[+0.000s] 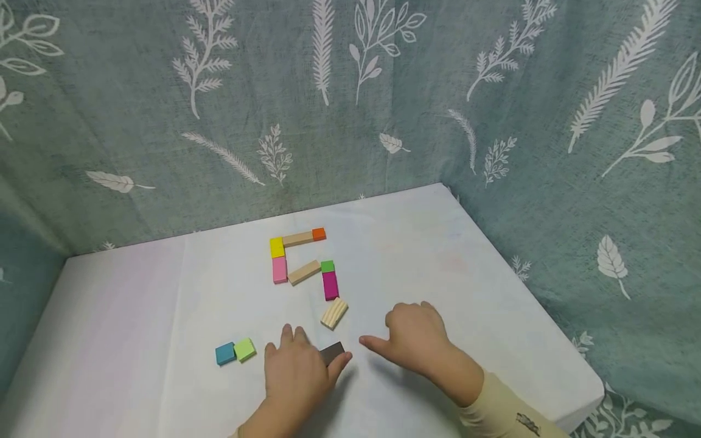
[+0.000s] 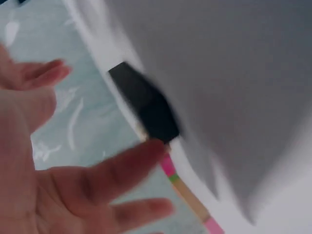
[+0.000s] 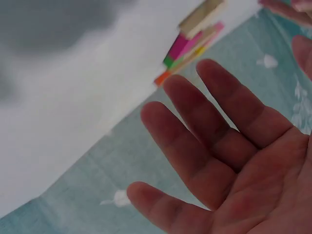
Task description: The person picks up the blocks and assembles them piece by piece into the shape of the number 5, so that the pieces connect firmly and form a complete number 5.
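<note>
My left hand (image 1: pixel 298 368) is low over the front of the white table, its fingers spread. A dark grey block (image 1: pixel 331 353) lies between its thumb and fingers, partly covered by the hand. In the left wrist view one fingertip reaches the near end of this black-looking block (image 2: pixel 146 105), while the thumb stands apart from it. My right hand (image 1: pixel 418 337) hovers to the right with nothing in it; its fingers (image 3: pixel 178 141) are loosely extended in the right wrist view. Just beyond the dark block lies a plain wooden block (image 1: pixel 334 313) with visible grain.
Farther back, a winding row joins orange (image 1: pixel 319 234), yellow (image 1: pixel 277 247), pink (image 1: pixel 279 270), green (image 1: pixel 327 266) and magenta (image 1: pixel 331 286) blocks with two wooden strips (image 1: pixel 304 272). Left of my left hand, blue (image 1: pixel 225 354) and lime (image 1: pixel 244 350) blocks touch. Patterned curtains (image 1: pixel 328 121) border the table.
</note>
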### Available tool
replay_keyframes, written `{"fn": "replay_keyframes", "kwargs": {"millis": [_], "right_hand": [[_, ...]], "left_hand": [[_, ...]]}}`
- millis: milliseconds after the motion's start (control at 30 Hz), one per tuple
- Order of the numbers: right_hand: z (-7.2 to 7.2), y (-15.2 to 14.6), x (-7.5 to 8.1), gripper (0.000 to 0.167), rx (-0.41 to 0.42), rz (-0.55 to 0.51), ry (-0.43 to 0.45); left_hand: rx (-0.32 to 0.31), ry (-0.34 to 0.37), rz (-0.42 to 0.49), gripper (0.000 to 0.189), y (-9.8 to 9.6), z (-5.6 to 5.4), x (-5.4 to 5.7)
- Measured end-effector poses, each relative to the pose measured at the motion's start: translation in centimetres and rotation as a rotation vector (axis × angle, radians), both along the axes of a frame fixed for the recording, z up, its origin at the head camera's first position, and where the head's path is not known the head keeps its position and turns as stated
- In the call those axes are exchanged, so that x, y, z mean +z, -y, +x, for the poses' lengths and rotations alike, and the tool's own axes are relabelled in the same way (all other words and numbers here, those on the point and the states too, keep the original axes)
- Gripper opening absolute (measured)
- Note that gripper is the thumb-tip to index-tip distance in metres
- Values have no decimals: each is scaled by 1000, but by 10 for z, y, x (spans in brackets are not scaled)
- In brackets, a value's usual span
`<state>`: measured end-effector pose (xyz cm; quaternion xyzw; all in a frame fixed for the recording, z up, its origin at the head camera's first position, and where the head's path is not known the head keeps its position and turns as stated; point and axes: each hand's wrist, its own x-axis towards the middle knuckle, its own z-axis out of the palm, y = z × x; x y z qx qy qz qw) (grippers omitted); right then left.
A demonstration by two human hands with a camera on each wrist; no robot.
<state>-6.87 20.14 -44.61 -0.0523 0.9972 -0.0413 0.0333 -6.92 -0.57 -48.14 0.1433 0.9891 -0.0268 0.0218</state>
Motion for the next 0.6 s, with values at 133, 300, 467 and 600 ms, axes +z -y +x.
{"fn": "replay_keyframes", "kwargs": {"millis": [133, 300, 467, 600], "right_hand": [[1, -18, 2, 56, -6, -67, -57], [3, -26, -7, 54, -4, -75, -80], [3, -33, -13, 51, 14, -86, -113], [3, -39, -16, 49, 8, -105, -132]], "left_hand": [[38, -30, -122, 97, -25, -5, -6], [80, 14, -138, 87, -35, -10, -9], [117, 79, -136, 84, -32, -14, -7], [142, 85, -126, 81, -26, -17, -4]]}}
